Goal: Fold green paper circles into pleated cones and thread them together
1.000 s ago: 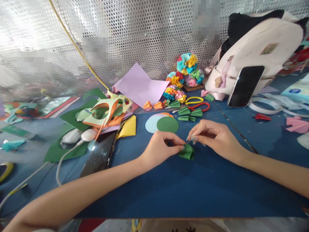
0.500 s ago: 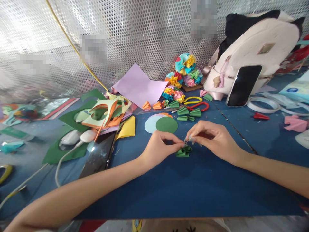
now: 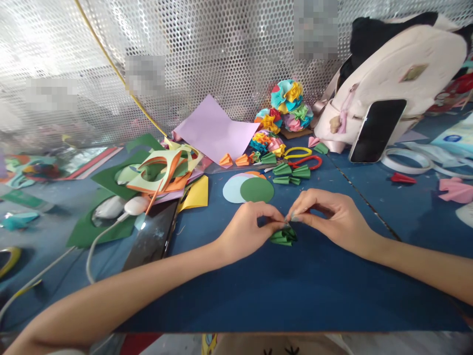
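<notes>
A pleated piece of green paper point(image 3: 284, 236) hangs from my fingertips, low over the blue table point(image 3: 236, 301). My left hand point(image 3: 247, 229) pinches its gathered top from the left. Close against it, my right hand point(image 3: 328, 217) is closed in a pinch at the same spot; the exact bit between those fingers is too small to make out. Just beyond my hands lie flat paper circles, a green circle point(image 3: 257, 190) overlapping a light blue circle point(image 3: 234, 189). Several folded green pieces point(image 3: 302, 171) rest behind them, beside red-handled scissors point(image 3: 310, 162).
Paper pompoms point(image 3: 287, 96) stand at the back near a lilac sheet point(image 3: 218, 128). Cut-out scraps point(image 3: 155, 170) and a white cable point(image 3: 90, 261) cover the left. A phone point(image 3: 377, 130) leans on a pale backpack point(image 3: 402, 74); a tape roll point(image 3: 406, 161) lies right.
Both hands stay together at the green paper's top, with small fingertip shifts. The pleated paper's folds have turned slightly. The whole view has shifted a little.
</notes>
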A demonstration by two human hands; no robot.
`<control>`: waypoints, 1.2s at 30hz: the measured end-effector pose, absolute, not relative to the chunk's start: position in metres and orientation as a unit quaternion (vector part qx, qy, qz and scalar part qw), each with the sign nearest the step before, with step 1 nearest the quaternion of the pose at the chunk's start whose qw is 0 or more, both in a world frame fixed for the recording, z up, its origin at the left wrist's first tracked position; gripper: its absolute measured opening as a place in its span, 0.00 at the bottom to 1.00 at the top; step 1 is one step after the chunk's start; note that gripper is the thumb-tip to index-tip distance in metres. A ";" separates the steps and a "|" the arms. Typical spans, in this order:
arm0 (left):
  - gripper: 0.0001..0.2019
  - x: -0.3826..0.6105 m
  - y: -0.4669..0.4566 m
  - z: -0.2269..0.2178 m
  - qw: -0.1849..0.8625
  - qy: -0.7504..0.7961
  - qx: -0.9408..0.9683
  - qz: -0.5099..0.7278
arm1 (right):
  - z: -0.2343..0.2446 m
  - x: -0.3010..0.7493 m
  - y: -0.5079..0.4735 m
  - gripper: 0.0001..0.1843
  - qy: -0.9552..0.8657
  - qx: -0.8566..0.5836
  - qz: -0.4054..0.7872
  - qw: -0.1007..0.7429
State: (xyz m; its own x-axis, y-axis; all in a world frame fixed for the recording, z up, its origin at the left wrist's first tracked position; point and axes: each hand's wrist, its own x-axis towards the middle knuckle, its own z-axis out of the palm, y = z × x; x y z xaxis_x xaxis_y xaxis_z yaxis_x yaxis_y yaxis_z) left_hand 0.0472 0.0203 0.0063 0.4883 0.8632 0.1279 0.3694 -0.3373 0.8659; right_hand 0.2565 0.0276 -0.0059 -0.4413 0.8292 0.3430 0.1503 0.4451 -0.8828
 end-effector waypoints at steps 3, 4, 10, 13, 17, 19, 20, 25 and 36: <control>0.05 0.047 0.020 0.007 0.434 0.414 0.747 0.287 | -0.006 0.258 0.029 0.03 -0.743 -0.312 0.426 0.410; 0.05 0.047 0.020 0.008 0.444 0.416 0.742 0.282 | -0.006 0.258 0.030 0.03 -0.745 -0.307 0.427 0.410; 0.06 0.046 0.023 0.009 0.506 0.416 0.711 0.256 | 0.000 0.260 0.031 0.03 -0.766 -0.291 0.412 0.398; 0.06 0.045 0.024 0.009 0.551 0.411 0.685 0.242 | 0.002 0.261 0.032 0.03 -0.775 -0.284 0.409 0.389; 0.05 0.045 0.024 0.012 0.594 0.402 0.656 0.234 | 0.002 0.261 0.032 0.03 -0.783 -0.284 0.400 0.382; 0.04 0.045 0.024 0.013 0.596 0.403 0.655 0.232 | 0.002 0.261 0.032 0.02 -0.787 -0.279 0.394 0.384; 0.04 0.045 0.024 0.014 0.593 0.405 0.657 0.231 | 0.002 0.261 0.032 0.02 -0.789 -0.276 0.391 0.384; 0.05 0.045 0.025 0.014 0.590 0.415 0.653 0.230 | 0.002 0.261 0.030 0.03 -0.805 -0.258 0.370 0.386; 0.07 0.044 0.025 0.014 0.463 0.433 0.732 0.250 | 0.003 0.259 0.028 0.04 -0.836 -0.313 0.304 0.333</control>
State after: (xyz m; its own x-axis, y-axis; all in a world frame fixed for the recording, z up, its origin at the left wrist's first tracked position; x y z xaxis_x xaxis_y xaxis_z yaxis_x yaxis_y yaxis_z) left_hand 0.0438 0.0254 0.0142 0.5000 0.8653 -0.0361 0.4022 -0.1951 0.8945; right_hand 0.2588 0.0281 0.0030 -0.5815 0.7260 0.3671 0.3213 0.6195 -0.7163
